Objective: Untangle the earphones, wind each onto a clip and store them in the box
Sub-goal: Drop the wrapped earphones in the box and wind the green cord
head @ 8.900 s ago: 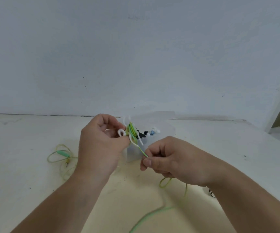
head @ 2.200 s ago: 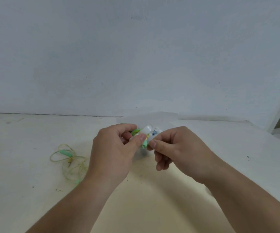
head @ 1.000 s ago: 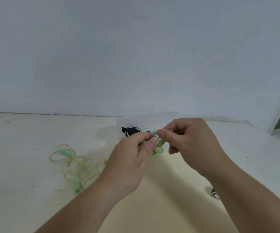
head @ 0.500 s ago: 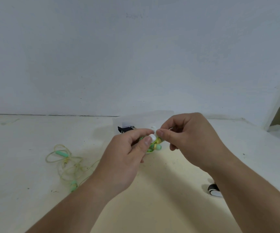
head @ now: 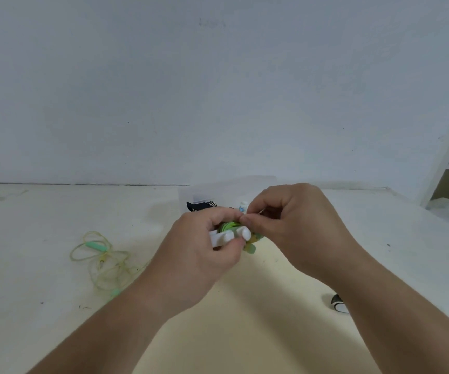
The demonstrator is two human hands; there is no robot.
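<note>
Since about nine seconds back, the long tail of cord that hung from the hands down to the desk is gone. It's all up on the winder now. Over the last half second the left hand (head: 201,257) has turned a bit, so the white clip (head: 222,237) shows much more than it did.

Only the head view to go on. The left hand has thumb and fingers curled tight around the white clip, with the green cable (head: 228,225) wrapped round its middle. The right hand (head: 296,225) has thumb and forefinger pinched together on the cable at the top of the bundle, other fingers curled in. A pale green earbud (head: 251,249) pokes out just below the clip. The whole lot is held up off the table (head: 29,279), right in front of the clear box (head: 204,191), which has a black item (head: 197,205) inside.

My read is that the winding on this one is basically done and the right hand is tucking in the loose end, so dropping it in the box comes next. Can't tell if the end is actually locked in.

The second earphone (head: 100,255) lies in loose loops well off to the left, not wound yet. A small black-and-white thing (head: 338,305) sits by the right forearm, maybe the spare clip, too small to say.
</note>
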